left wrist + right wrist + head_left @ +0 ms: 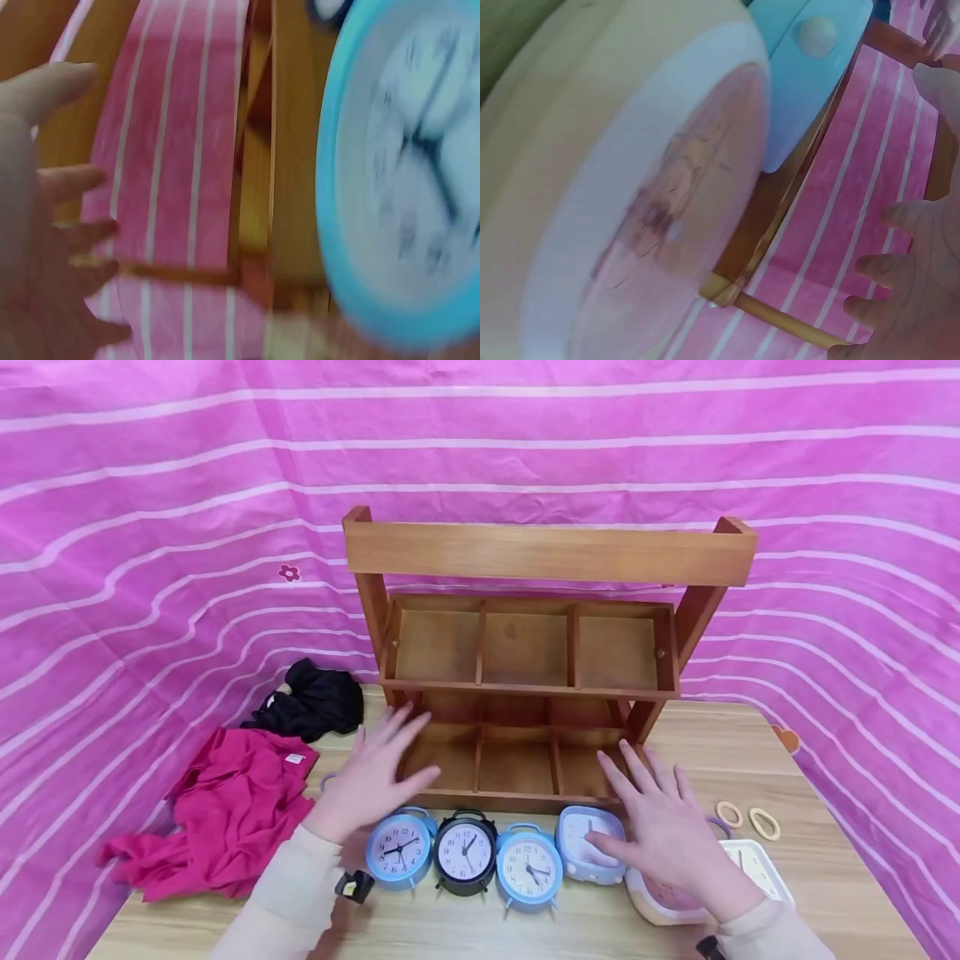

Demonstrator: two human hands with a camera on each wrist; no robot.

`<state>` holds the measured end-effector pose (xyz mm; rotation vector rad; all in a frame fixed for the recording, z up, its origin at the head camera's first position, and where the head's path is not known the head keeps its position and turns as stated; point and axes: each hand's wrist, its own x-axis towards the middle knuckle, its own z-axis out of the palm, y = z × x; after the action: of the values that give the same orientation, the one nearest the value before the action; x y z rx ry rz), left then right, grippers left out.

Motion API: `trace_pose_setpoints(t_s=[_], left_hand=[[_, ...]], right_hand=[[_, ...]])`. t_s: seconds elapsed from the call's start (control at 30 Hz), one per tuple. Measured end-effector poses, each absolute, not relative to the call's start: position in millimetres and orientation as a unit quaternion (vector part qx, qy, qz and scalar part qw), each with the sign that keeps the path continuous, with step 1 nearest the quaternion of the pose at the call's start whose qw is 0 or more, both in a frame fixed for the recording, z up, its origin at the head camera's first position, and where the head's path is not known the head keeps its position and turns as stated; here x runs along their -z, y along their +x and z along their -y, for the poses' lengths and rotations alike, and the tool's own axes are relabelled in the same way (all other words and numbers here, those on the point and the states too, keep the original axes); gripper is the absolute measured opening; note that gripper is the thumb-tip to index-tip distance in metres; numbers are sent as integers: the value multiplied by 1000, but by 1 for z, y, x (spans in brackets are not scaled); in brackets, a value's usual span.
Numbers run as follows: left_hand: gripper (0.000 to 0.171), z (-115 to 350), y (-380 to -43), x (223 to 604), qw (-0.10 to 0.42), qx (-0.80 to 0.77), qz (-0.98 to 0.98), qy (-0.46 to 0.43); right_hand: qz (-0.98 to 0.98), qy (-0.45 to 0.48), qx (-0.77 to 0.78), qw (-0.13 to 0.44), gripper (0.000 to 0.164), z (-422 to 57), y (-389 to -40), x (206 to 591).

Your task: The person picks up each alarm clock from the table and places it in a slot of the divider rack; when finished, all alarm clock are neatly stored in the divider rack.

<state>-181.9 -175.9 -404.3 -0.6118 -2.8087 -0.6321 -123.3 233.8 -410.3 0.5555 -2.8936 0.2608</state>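
Observation:
My left hand spreads its fingers over the left front of a wooden shelf, holding nothing. My right hand, fingers also spread, hovers by the shelf's right front; its thumb overlaps a lavender square alarm clock. Before the shelf stand a light blue round alarm clock, a black one and a second light blue one. A cream alarm clock with a pink face is partly hidden under my right wrist. In the left wrist view, a blue-rimmed clock looms beside my hand.
Crumpled magenta cloth and black cloth lie left of the shelf. At right are a white square clock, two cream rings and a purple ring. Pink striped fabric hangs around the wooden table.

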Motion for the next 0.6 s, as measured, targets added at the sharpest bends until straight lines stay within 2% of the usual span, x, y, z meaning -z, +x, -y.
trace_pose_setpoints(t_s=[0.13,0.23,0.33,0.6], left_hand=[[65,204,-189,403,153,301,918,-206],[64,221,-193,397,175,329,907,-196],[72,230,-201,388,180,347,901,-187],[96,229,-224,370,137,426,878,-169]], right_hand=[[973,194,-87,90,102,-228,-125,409],[971,202,-86,91,102,-222,-127,407],[969,213,-85,96,102,-214,-131,404],[960,249,-80,102,107,-182,-147,401]])
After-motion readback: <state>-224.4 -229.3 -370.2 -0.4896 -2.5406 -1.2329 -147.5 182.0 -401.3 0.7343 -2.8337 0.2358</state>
